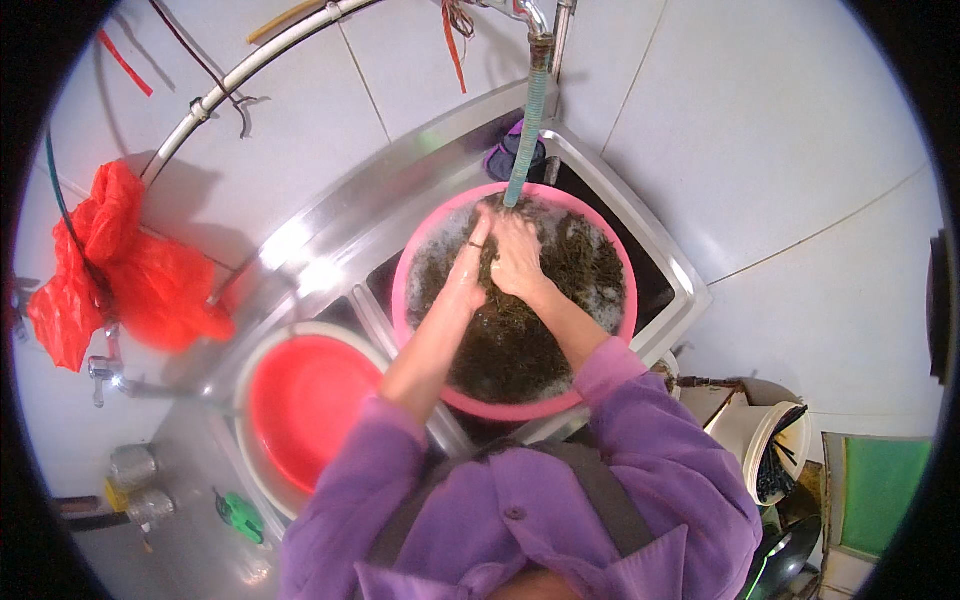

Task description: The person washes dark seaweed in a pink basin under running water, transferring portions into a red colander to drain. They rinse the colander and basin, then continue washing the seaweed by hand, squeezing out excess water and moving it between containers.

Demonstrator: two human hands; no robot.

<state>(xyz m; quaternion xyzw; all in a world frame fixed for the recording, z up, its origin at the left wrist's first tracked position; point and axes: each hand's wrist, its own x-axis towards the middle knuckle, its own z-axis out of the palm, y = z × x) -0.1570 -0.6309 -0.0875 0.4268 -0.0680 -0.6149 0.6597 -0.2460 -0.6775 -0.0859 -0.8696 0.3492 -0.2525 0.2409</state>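
Note:
A round pink basin (pixel 628 300) rests over the compartment of a stainless steel sink. In it, dark brown-green stringy plant matter (pixel 517 352) lies in foamy water. My left hand (pixel 474 255) reaches into the upper part of the basin, palm turned inward, with a thin dark band near its fingers. Beside it is my right hand (pixel 516 251), its back up and its fingertips among the wet strands. Foam and plant matter partly hide the fingers of both hands. A ribbed blue-green hose (pixel 529 127) hangs from the tap, its lower end just above my fingertips.
Left of the pink basin, a red basin (pixel 315 405) sits inside a whitish one (pixel 251 442). A red plastic bag (pixel 142 277) hangs at the far left. A green object (pixel 241 516) lies on the steel counter. A dark purple cloth (pixel 514 154) lies behind the basin; a white bucket (pixel 739 442) stands right.

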